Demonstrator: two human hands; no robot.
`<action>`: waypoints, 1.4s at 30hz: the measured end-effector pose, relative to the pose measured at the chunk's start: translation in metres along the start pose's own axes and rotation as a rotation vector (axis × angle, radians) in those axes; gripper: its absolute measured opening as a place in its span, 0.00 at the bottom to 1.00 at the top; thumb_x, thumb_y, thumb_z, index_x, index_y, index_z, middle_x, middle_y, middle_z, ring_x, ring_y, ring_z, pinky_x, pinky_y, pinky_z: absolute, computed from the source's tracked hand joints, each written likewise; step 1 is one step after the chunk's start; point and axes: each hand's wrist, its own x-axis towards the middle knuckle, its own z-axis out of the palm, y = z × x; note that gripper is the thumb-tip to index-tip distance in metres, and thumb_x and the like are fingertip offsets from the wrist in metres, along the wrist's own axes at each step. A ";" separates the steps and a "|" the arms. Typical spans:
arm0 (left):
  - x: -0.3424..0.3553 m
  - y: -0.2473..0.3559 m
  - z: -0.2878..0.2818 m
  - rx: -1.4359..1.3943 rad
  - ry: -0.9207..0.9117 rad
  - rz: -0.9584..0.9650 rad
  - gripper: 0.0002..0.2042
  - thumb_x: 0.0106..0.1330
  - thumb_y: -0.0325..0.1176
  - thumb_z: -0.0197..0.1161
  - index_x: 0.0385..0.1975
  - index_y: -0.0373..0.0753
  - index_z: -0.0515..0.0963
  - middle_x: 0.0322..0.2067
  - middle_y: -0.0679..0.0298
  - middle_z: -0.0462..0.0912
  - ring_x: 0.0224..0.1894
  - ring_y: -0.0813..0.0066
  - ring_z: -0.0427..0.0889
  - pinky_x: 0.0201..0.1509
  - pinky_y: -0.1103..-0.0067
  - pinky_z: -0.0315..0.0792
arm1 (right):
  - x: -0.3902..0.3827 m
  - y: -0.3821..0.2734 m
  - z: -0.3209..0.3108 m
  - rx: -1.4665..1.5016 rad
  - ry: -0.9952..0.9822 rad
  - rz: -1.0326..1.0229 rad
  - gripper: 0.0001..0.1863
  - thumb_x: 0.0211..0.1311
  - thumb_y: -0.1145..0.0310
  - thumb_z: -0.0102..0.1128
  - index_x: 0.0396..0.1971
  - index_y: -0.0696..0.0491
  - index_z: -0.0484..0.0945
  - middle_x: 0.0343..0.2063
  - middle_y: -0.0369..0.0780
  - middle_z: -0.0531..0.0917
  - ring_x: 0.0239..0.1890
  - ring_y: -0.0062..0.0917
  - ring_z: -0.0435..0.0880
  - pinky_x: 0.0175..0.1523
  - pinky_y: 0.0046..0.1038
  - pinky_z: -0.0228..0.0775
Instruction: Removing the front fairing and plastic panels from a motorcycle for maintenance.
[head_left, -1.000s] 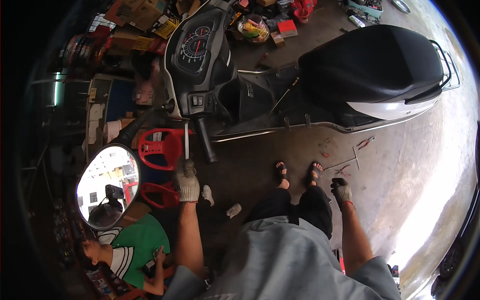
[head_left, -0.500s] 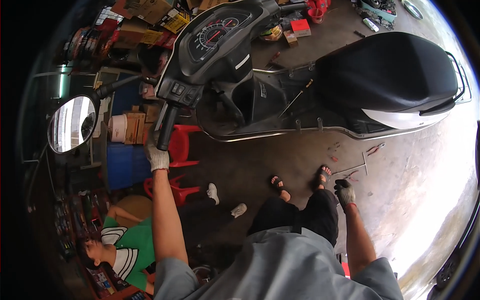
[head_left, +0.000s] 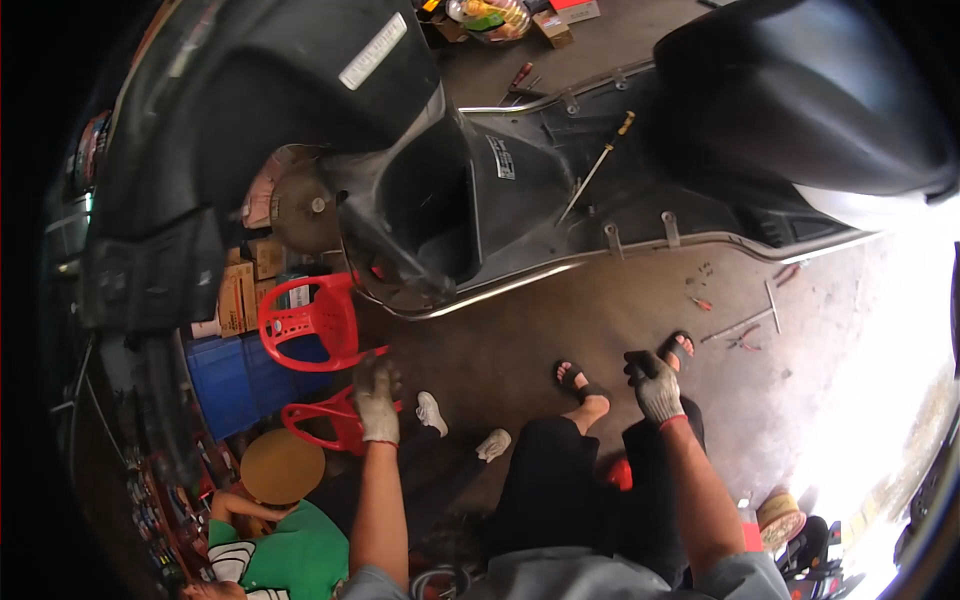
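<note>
The scooter (head_left: 560, 165) fills the upper part of the view, its black seat (head_left: 790, 90) to the right and its front cover (head_left: 300, 90) to the left. My left hand (head_left: 378, 398), in a pale glove with dark fingers, hangs in the air below the footboard. Its fingers are slightly apart and hold nothing; the red chairs are behind it. My right hand (head_left: 656, 388), gloved alike, hovers over my knee, loosely bent fingers apart, with nothing seen in it. A screwdriver (head_left: 600, 165) with a yellow handle lies across the footboard.
Pliers (head_left: 745, 340), a T-handle wrench (head_left: 750, 322) and a small red-handled tool (head_left: 700, 303) lie on the floor to the right. Red chairs (head_left: 315, 325), a blue bin (head_left: 225, 385) and a round stool (head_left: 282, 466) stand at left, near a person in green (head_left: 300, 545).
My left hand has let go of the handlebar grip and come down and right. My right hand has shifted slightly left. The scooter appears closer, its front larger in view.
</note>
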 end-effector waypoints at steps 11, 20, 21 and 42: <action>0.083 -0.136 0.199 -0.729 -0.053 -0.100 0.19 0.66 0.38 0.63 0.55 0.42 0.70 0.50 0.65 0.76 0.53 0.69 0.76 0.53 0.69 0.73 | 0.207 0.004 -0.028 -0.552 -0.075 -0.755 0.11 0.59 0.76 0.54 0.40 0.54 0.80 0.35 0.47 0.82 0.38 0.44 0.81 0.43 0.38 0.73; 0.098 -0.151 0.235 -0.648 0.258 0.216 0.22 0.62 0.39 0.66 0.52 0.37 0.70 0.47 0.66 0.74 0.49 0.70 0.74 0.55 0.62 0.71 | 0.281 0.024 -0.091 -0.594 -0.057 -1.057 0.09 0.53 0.82 0.54 0.34 0.57 0.78 0.29 0.47 0.80 0.32 0.44 0.79 0.37 0.38 0.70; 0.097 -0.153 0.237 -0.645 0.274 0.237 0.21 0.61 0.38 0.66 0.52 0.37 0.70 0.46 0.65 0.74 0.49 0.70 0.74 0.55 0.62 0.71 | 0.286 0.031 -0.091 -0.621 -0.037 -1.136 0.09 0.53 0.82 0.54 0.34 0.57 0.78 0.29 0.47 0.80 0.31 0.44 0.79 0.37 0.38 0.70; 0.106 -0.153 0.246 -0.815 0.075 0.092 0.10 0.63 0.25 0.58 0.43 0.31 0.74 0.42 0.57 0.78 0.44 0.62 0.78 0.51 0.63 0.76 | 0.310 0.032 -0.112 -0.396 -0.015 -1.257 0.12 0.46 0.84 0.60 0.34 0.57 0.80 0.23 0.41 0.80 0.20 0.32 0.79 0.25 0.30 0.70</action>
